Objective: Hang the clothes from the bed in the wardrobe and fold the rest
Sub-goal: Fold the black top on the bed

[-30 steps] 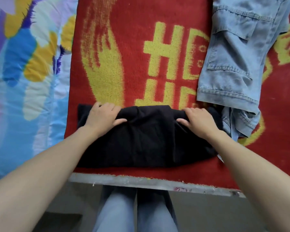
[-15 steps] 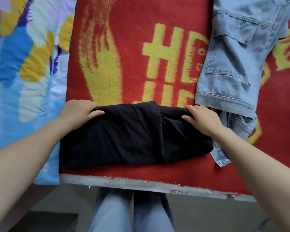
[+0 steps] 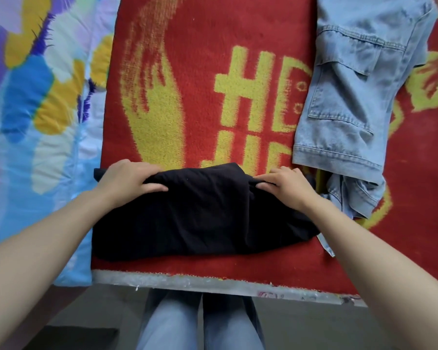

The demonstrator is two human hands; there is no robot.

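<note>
Reaching forward from the near edge, both forearms angle inward over the bed. The left hand (image 3: 129, 179) clamps the far-left edge of the black garment (image 3: 200, 213), fingers curled over the fold and thumb pressed on top. The right hand (image 3: 286, 188) pinches the far-right edge likewise. The garment lies folded on the red blanket (image 3: 202, 79) near its near edge, with the denim piece (image 3: 352, 97) just right, and a quilt (image 3: 36, 109) left.
</note>
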